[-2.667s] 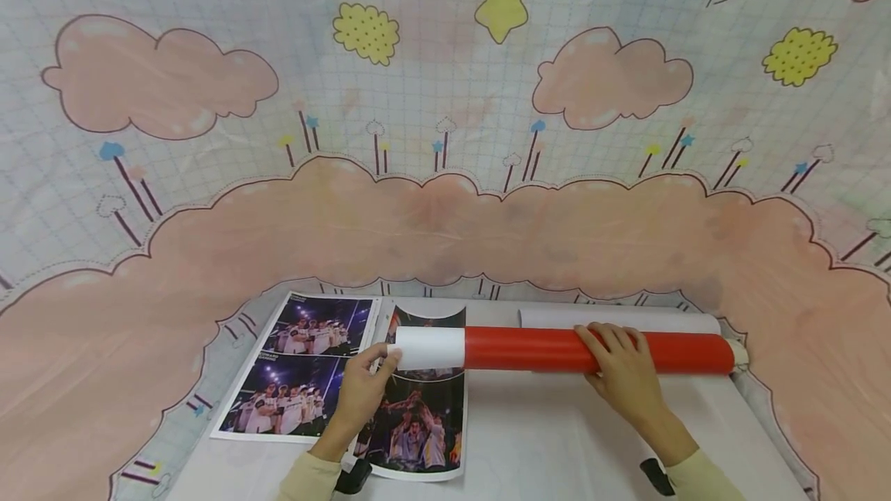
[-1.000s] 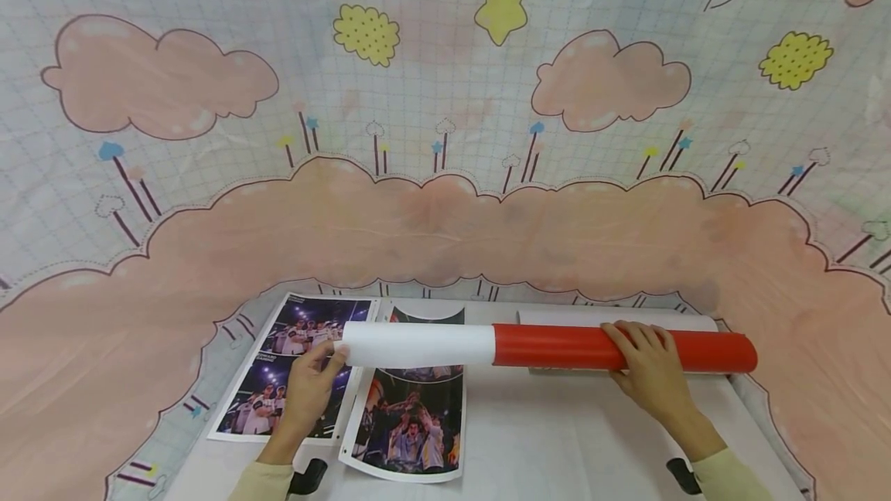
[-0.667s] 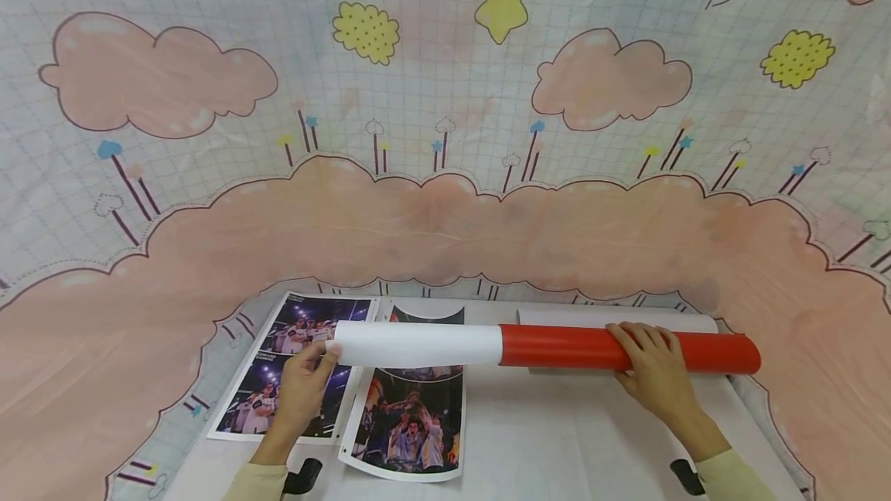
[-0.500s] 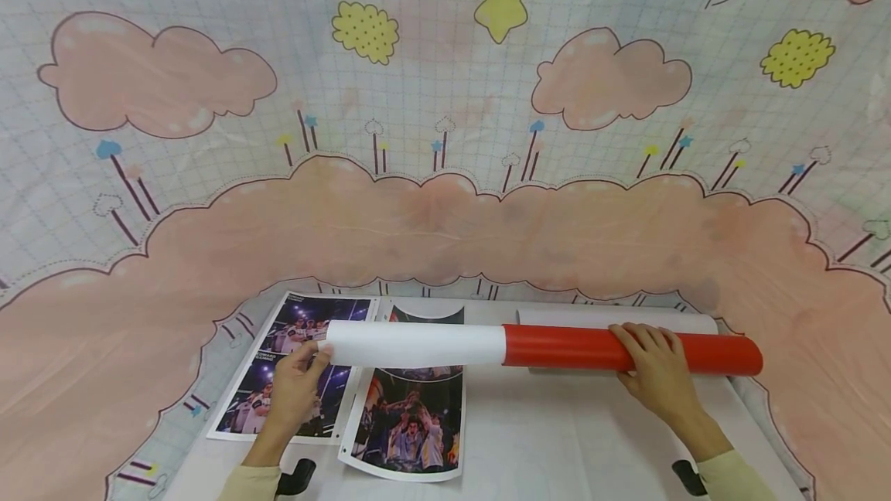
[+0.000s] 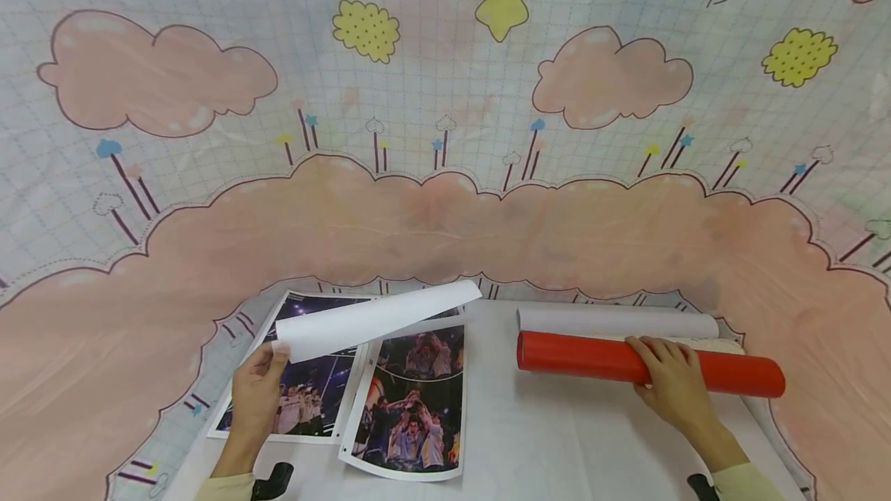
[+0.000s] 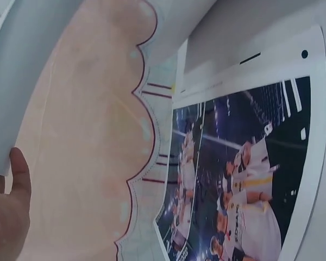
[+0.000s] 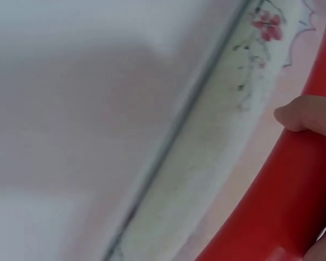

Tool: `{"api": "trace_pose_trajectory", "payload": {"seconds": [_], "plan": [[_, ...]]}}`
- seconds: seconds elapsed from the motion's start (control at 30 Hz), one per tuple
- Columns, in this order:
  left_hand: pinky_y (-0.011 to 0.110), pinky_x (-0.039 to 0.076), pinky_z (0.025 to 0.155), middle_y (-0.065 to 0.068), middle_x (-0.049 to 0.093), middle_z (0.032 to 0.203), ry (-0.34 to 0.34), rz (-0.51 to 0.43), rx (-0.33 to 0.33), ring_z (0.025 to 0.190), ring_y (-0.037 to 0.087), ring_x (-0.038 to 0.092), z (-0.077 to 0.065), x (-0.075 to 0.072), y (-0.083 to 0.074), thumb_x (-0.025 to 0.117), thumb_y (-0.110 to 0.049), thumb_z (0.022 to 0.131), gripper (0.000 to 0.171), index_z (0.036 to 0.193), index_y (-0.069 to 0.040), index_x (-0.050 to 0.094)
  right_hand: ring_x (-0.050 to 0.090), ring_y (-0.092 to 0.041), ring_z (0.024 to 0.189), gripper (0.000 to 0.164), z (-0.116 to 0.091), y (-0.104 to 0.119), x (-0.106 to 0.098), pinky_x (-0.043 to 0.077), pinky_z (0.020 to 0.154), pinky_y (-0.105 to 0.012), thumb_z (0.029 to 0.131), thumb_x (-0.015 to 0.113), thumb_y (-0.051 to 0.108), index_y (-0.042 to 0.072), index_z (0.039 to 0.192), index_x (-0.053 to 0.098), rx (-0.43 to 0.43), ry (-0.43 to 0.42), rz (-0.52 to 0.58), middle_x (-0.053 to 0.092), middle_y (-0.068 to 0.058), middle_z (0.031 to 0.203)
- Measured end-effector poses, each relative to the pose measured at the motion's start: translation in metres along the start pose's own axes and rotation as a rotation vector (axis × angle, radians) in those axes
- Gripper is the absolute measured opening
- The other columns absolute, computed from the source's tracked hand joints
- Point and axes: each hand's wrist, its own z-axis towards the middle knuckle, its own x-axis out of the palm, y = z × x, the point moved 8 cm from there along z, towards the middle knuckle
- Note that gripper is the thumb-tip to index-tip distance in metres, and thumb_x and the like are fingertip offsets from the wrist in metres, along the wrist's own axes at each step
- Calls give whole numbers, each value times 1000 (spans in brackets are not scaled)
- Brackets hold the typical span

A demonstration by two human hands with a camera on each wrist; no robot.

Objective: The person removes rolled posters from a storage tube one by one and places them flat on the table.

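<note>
My left hand (image 5: 254, 397) pinches the left end of a white paper roll (image 5: 376, 321), which slants up to the right above the photo prints. In the left wrist view the thumb of my left hand (image 6: 13, 209) presses the edge of the white paper roll (image 6: 27, 81). Farther right, my right hand (image 5: 678, 385) grips a red roll (image 5: 581, 356) around its middle. Its left end is a round edge, apart from the white roll. In the right wrist view my right thumb lies over the red roll (image 7: 277, 190); the other fingers are mostly hidden.
Two glossy photo sheets, the left print (image 5: 306, 412) and the curling right print (image 5: 418, 431), lie on the white table (image 5: 557, 447). Behind the red roll are another white roll (image 5: 612, 322) and a cream roll with flowers (image 7: 206, 147). A cloud-patterned cloth (image 5: 445, 230) hangs behind.
The white roll has slid leftward out of the red roll and come free, its right end now raised. My left hand has moved left; my right hand has shifted slightly right and nearer with the red roll.
</note>
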Motion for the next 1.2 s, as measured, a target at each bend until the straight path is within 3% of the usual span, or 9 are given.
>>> {"api": "trace_pose_trajectory", "payload": {"seconds": [0.17, 0.7, 0.9, 1.2], "plan": [[8, 41, 86, -22, 68, 93, -30, -30, -51, 94, -3, 61, 0, -11, 4, 57, -15, 99, 26, 112, 7, 62, 56, -38, 107, 78, -13, -4, 11, 35, 93, -60, 55, 92, 12, 11, 126, 59, -12, 46, -13, 64, -16, 115], [8, 44, 86, -21, 70, 96, -20, -113, -69, 95, -5, 64, -3, 1, 1, 58, -12, 98, 19, 107, 4, 64, 57, -41, 109, 73, -34, -25, 52, 38, 91, -63, 58, 86, 7, 9, 127, 61, 24, 169, 1, 63, -16, 118], [9, 42, 87, -22, 69, 98, -7, -130, -89, 96, -4, 63, -5, 2, 1, 58, -12, 99, 19, 109, 3, 63, 55, -42, 109, 71, -30, -26, 52, 39, 89, -62, 57, 87, 5, 9, 124, 63, 5, 137, 6, 61, -17, 117], [8, 43, 85, -23, 69, 95, 3, -114, -74, 93, -5, 63, -5, 6, -1, 58, -8, 98, 23, 112, 11, 60, 51, -43, 109, 67, -23, -26, 50, 39, 86, -62, 57, 88, 3, 7, 120, 63, 13, 95, 16, 58, -19, 114]]}}
